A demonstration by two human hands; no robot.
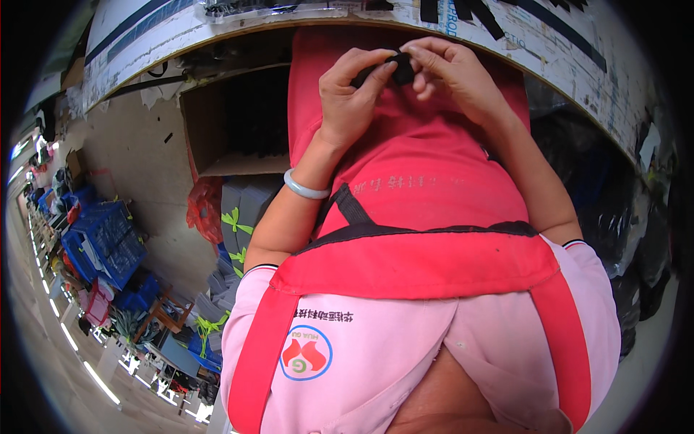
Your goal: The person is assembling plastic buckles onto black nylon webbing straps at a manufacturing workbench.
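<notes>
Both hands meet over my lap, just short of the table edge, at a small black piece (403, 70) that looks like folded fabric or strap. My left hand (352, 94), below a pale bangle (306, 185), pinches it between thumb and forefinger. From the other side my right hand (457, 78) grips it with thumb and fingertips, the other fingers curled. The fingers hide part of the piece, so its exact kind cannot be made out. Beneath the hands lies my red apron (426, 137).
Across the front runs a worn white table (535, 54) with black strips (477, 16) and a clear plastic bag (289, 9). Under it, left, stands an open cardboard box (206, 119) of dark items, near a red plastic bag (204, 210). Blue crates (108, 242) stand farther left.
</notes>
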